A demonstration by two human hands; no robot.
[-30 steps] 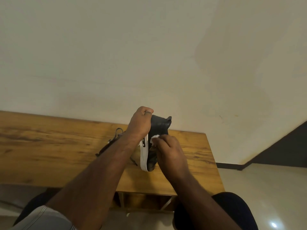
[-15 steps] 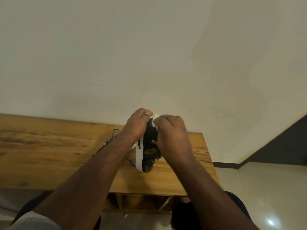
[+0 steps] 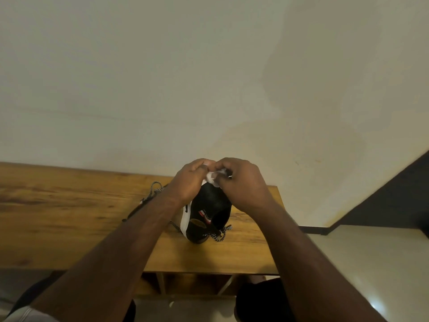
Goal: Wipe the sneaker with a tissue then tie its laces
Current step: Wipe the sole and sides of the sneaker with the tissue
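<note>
The black fabric sneaker with a white sole (image 3: 206, 214) stands on end near the right end of the wooden table (image 3: 69, 219); a second ago the right hand (image 3: 241, 184) wiped its side, now it pinches the crumpled white tissue (image 3: 214, 176) at the far tip; the left hand (image 3: 189, 182), curled, steadies that tip; I judge wiping nearly done, the speckled laces (image 3: 219, 234) untied.

No legible text. Small black mark on white sole edge of sneaker (image 3: 204, 212): too blurred to read.
</note>
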